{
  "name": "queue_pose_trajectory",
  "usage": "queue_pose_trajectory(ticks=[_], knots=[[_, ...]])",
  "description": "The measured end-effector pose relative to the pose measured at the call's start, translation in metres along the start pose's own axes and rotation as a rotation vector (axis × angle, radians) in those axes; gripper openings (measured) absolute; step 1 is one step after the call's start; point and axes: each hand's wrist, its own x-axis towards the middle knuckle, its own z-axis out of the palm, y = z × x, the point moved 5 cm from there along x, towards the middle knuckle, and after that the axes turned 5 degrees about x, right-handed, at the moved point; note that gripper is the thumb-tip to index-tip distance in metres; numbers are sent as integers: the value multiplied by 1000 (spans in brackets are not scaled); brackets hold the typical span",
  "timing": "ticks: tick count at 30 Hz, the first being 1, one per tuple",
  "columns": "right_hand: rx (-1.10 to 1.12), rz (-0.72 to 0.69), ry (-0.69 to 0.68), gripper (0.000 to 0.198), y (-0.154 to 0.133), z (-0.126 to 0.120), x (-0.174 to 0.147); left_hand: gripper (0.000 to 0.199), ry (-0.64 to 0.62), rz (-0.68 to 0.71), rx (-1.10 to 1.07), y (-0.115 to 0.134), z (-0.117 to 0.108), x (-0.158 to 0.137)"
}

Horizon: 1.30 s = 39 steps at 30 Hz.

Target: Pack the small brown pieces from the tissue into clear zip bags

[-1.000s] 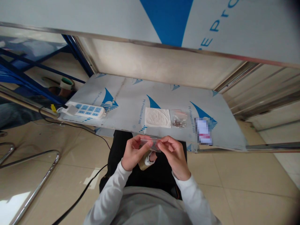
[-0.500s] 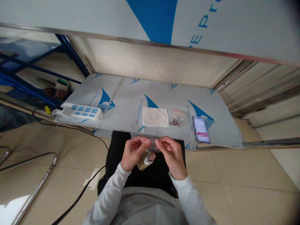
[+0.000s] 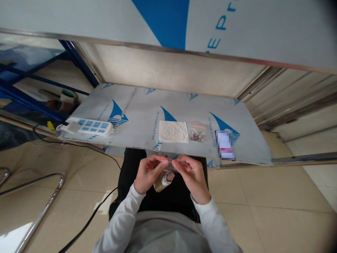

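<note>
My left hand (image 3: 150,173) and my right hand (image 3: 192,176) are raised over my lap, just off the front edge of the table. Thumbs and fingertips of both are pinched together and almost meet. Stretched between them is a small clear plastic bag (image 3: 170,169), thin and hard to make out. Beyond my fingers, a white square cloth or paper pad (image 3: 173,132) lies flat on the table. Touching or close to its right side is a clear zip bag (image 3: 198,133) with small brownish bits inside.
A blurred-out phone (image 3: 225,144) lies at the table's (image 3: 139,112) right front. On the left sits a white power strip (image 3: 92,127) with blue sockets, its black cable (image 3: 86,225) hanging to the floor. An upper shelf (image 3: 92,21) overhangs the table. A chrome chair leg (image 3: 50,200) stands at left.
My hands have drawn slightly closer together at the fingertips, and less of the clear bag shows between them. The whole view has shifted a little; the things on the table stay put.
</note>
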Motion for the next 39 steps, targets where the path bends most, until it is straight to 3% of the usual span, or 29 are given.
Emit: queue_pose_trajectory(ticks=[4,9,16,25,32,39], knots=[[-16,36,-44,19,-1,3,1,24,-7,-5,19,-1,0,0],[79,97,35,23,10,-6,-2,22,-9,10,58,-2,-1,-2],[-43,9,-20,20,8,-11,-6,31,-107,-37,21,-7,6,0],[21,23,-25,15,9,-6,-16,27,-12,0,202,-11,11,-2],[55,14,64,19,12,-17,-16,28,-49,-74,-3,-19,22,0],[-15,69,71,25,15,-32,-2,26,43,-16,85,-21,16,10]])
